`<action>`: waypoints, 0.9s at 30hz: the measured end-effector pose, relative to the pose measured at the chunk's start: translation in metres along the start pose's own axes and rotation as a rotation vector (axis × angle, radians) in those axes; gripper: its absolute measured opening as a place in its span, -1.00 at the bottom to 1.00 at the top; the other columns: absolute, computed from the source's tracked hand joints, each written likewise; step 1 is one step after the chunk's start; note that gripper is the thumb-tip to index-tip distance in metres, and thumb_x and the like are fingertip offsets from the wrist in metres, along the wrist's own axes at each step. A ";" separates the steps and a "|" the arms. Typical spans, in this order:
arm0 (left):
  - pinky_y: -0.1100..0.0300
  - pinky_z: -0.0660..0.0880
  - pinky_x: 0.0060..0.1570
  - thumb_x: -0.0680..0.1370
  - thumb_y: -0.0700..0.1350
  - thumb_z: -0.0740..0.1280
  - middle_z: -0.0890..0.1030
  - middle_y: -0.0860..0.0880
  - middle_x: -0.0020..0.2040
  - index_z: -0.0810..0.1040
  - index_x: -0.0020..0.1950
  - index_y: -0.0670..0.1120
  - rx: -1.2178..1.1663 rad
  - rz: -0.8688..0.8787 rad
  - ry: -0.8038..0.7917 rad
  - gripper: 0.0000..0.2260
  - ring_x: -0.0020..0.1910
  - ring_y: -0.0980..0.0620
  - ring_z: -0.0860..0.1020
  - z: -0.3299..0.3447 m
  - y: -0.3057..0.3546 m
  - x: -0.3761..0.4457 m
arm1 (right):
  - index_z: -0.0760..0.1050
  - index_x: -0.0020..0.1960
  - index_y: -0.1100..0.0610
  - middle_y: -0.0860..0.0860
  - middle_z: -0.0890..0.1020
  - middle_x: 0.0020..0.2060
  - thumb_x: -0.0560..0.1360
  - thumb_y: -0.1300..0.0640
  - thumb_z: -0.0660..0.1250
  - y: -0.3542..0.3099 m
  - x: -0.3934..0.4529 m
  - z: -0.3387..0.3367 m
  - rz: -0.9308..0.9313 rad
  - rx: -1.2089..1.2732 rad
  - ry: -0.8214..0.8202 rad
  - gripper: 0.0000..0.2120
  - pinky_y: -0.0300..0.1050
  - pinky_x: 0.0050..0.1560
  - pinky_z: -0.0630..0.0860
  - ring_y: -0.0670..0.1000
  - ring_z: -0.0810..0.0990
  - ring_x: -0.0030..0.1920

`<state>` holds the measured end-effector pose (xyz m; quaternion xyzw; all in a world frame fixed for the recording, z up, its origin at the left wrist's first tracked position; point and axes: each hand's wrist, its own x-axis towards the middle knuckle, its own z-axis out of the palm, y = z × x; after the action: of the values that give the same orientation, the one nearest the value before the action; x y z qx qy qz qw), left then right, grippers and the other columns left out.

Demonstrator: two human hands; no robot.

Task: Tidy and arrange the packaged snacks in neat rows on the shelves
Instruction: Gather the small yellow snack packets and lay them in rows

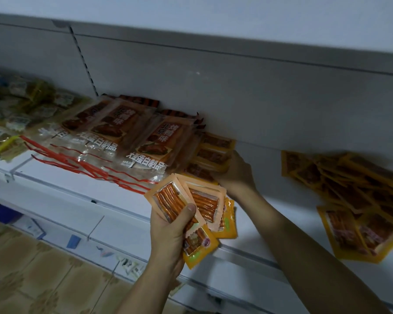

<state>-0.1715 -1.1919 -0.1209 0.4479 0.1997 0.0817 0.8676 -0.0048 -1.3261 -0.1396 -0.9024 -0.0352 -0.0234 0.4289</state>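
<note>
- Nearest me, at 6 o'clock, my left hand (171,232) grips a fan of orange packs (197,211); the thumb is pressed across the top one's clear window, which shows reddish strips.
- Print on those packs is too small and blurred to read.
- Up at 12 o'clock from that fan, my right hand (236,173) rests on the shelf (77,182), fingers curled against a row of orange packs (214,152) lying by the back wall (259,94); I cannot tell whether it pinches one or only pushes.
- At 10 o'clock lie big clear bags (123,137) with red wavy lines, overlapping, touching the row's left end. Their white print reads "大豆蛋白制品"; the red panel seems to read "北京烤鸭味".
- At 3 o'clock a loose heap of orange packs (354,196) sprawls on the shelf, well apart from my right hand, tilted every way.
- At 9 o'clock, far left, sit pale green-yellow packets (21,105), blurred, writing unreadable.
- Price tags (73,241) on the shelf edge at 7 o'clock are also unreadable.
</note>
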 end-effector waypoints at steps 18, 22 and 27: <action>-0.13 0.67 -0.12 0.42 -0.26 0.46 0.68 -0.30 0.10 0.52 0.32 -0.18 -0.057 -0.206 -0.108 -0.54 0.01 -0.30 0.70 0.033 0.005 -0.015 | 0.60 0.29 -0.12 -0.09 0.43 0.42 0.58 0.29 0.33 -0.023 -0.078 -0.131 -0.434 0.239 -0.737 -0.59 0.04 0.16 0.63 0.00 0.49 0.39; -0.13 0.67 -0.08 0.44 -0.29 0.45 0.67 -0.32 0.12 0.52 0.34 -0.19 -0.033 -0.208 -0.127 -0.54 0.04 -0.31 0.69 0.042 0.009 -0.014 | 0.67 0.16 -0.20 -0.22 0.41 0.39 0.58 0.13 0.39 -0.021 -0.085 -0.131 -0.488 0.017 -0.619 -0.73 0.01 0.20 0.60 -0.12 0.49 0.34; -0.14 0.66 -0.04 0.41 -0.27 0.48 0.68 -0.29 0.12 0.52 0.32 -0.17 -0.037 -0.196 -0.138 -0.53 0.03 -0.28 0.70 0.047 0.017 -0.011 | 0.71 0.02 -0.11 -0.25 0.48 0.24 0.58 0.05 0.38 -0.027 -0.093 -0.129 -0.520 0.023 -0.366 -0.86 0.00 0.16 0.59 -0.12 0.51 0.29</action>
<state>-0.1614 -1.2211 -0.0799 0.4147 0.1808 -0.0307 0.8913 -0.1010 -1.4132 -0.0442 -0.8474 -0.3417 0.0310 0.4052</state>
